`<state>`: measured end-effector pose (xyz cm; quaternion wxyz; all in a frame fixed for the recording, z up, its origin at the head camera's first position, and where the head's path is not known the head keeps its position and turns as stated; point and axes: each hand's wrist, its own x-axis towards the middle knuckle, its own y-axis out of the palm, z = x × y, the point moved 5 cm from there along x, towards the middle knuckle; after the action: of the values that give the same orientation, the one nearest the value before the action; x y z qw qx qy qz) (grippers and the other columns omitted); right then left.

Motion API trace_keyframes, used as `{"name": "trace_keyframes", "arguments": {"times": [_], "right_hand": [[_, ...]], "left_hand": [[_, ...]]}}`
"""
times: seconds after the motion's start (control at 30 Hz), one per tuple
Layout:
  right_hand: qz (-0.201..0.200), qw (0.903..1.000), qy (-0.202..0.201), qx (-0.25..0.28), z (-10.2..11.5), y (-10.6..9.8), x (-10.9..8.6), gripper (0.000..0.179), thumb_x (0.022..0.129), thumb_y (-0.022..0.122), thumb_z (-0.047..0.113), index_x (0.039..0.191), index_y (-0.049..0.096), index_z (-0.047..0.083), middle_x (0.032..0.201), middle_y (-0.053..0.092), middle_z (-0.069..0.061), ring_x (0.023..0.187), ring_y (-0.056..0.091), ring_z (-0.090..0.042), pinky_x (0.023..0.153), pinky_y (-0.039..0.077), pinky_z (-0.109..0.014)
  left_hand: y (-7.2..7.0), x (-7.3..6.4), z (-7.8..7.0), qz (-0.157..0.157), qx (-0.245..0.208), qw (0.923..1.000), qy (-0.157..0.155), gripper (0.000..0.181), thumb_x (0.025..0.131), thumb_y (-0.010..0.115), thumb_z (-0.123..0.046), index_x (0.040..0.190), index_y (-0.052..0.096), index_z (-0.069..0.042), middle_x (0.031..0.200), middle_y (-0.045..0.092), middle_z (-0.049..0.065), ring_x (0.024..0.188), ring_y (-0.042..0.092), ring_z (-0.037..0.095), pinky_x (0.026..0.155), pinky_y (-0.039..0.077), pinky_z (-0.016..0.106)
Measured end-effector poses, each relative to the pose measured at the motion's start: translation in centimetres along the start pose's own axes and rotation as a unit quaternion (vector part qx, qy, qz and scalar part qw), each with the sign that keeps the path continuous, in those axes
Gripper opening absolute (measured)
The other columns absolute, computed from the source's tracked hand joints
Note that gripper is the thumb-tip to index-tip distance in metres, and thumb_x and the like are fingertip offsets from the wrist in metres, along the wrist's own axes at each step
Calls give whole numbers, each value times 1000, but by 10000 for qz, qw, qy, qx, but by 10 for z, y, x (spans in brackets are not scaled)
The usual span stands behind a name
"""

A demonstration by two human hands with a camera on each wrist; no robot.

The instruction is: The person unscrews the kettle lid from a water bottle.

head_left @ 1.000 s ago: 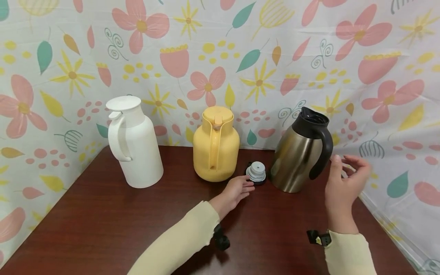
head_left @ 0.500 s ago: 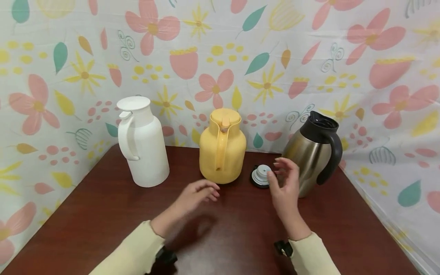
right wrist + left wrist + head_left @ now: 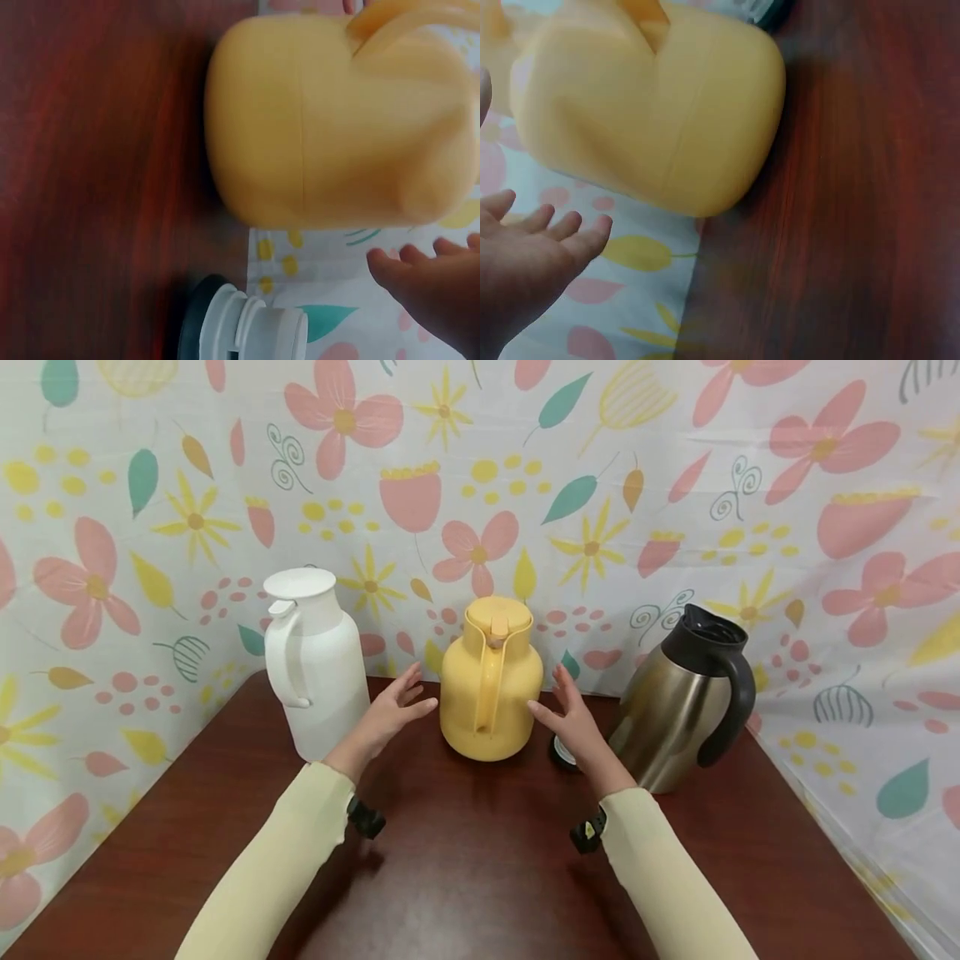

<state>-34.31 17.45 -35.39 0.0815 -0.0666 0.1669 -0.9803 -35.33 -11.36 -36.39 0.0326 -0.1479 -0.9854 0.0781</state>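
Observation:
A yellow thermos jug (image 3: pixel 467 702) with a lid and a handle facing me stands upright on the dark wooden table. My left hand (image 3: pixel 386 714) is raised at its left side, fingers spread and nothing in them. On the other side my right hand (image 3: pixel 573 718) is held up with thumb and fingers apart, also holding nothing. Both wrist views show a gap between the fingers and the jug's body. Below the right hand lies a grey-and-black stopper (image 3: pixel 255 330), mostly covered by that hand in the head view.
To the left stands a white thermos jug (image 3: pixel 330 677), partly behind the left hand. A steel thermos jug (image 3: pixel 667 710) with a black handle and uncovered top stands at right, behind the right forearm. A floral cloth (image 3: pixel 465 468) hangs along the table's back edge.
My right hand has come left from the steel jug, past the stopper, to the yellow jug. My left hand has moved left from near the stopper to the yellow jug's other side.

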Motion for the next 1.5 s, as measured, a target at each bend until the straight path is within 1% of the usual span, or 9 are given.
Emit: {"name": "trace_keyframes", "arguments": {"times": [0.1, 0.23, 0.4, 0.63, 0.83, 0.97, 1.17, 1.3, 1.5], "right_hand": [[288, 9995, 118, -74, -3, 2, 9, 93, 103, 61, 30, 166, -7, 21, 176, -2, -5, 163, 6, -33, 127, 20, -60], [473, 9987, 131, -112, -3, 4, 17, 97, 101, 64, 29, 166, -9, 21, 175, -2, -5, 161, 14, -35, 126, 25, -58], [403, 9989, 158, -187, -2, 3, 21, 99, 100, 66, 29, 166, -7, 22, 176, 1, -5, 160, 21, -35, 124, 31, -56], [202, 9990, 343, -215, -9, 2, 22, 98, 99, 67, 32, 166, -3, 21, 175, 7, -6, 160, 21, -35, 125, 30, -56], [116, 9997, 171, -122, -10, 5, 23, 91, 101, 66, 27, 167, 4, 19, 174, 13, -7, 158, 26, -34, 124, 33, -53], [65, 9999, 49, -71, -8, 6, 22, 88, 101, 66, 25, 166, 7, 21, 174, 16, -7, 157, 28, -34, 123, 34, -54], [-7, 9999, 83, -65, -5, 6, 20, 88, 100, 67, 26, 166, 9, 23, 173, 18, -7, 157, 30, -34, 123, 34, -53], [-67, 9999, 151, -26, -6, 6, 17, 89, 99, 69, 26, 166, 11, 22, 172, 22, -9, 156, 31, -33, 123, 35, -52], [-185, 9995, 214, -147, -10, 6, 6, 89, 98, 71, 27, 166, 14, 21, 169, 30, -11, 155, 34, -33, 120, 38, -52]], "left_hand": [[3, 13, 3, 253, 74, 9996, -122, 88, 102, 63, -24, 167, 3, -23, 176, 2, 4, 163, 7, 29, 129, 16, 56], [7, 27, 6, 385, 148, 9988, -269, 94, 100, 65, -26, 166, -1, -22, 176, -2, -1, 163, 1, 27, 130, 14, 56], [10, 34, 9, 330, 152, 9986, -393, 94, 100, 66, -27, 166, 0, -23, 176, 1, -1, 163, 4, 28, 130, 16, 56], [12, 39, 12, 164, -25, 9991, -390, 86, 100, 66, -24, 166, 11, -22, 175, 12, 6, 161, 17, 33, 129, 21, 55], [18, 41, 14, 223, -388, 9985, -311, 84, 101, 66, -20, 166, 14, -23, 173, 18, 5, 159, 25, 31, 125, 31, 52], [21, 41, 15, 143, -589, 9976, -323, 83, 101, 65, -17, 166, 14, -24, 173, 20, 7, 158, 26, 31, 122, 36, 52], [21, 41, 18, 68, -636, 9971, -402, 82, 100, 68, -18, 165, 18, -26, 171, 25, 7, 157, 31, 28, 120, 39, 51], [22, 37, 17, 27, -590, 9974, -424, 82, 99, 68, -19, 165, 20, -27, 171, 26, 7, 156, 32, 29, 119, 40, 51], [25, 24, 15, -5, -547, 9977, -392, 82, 99, 69, -20, 164, 20, -26, 170, 28, 8, 155, 34, 30, 117, 42, 52]]}}
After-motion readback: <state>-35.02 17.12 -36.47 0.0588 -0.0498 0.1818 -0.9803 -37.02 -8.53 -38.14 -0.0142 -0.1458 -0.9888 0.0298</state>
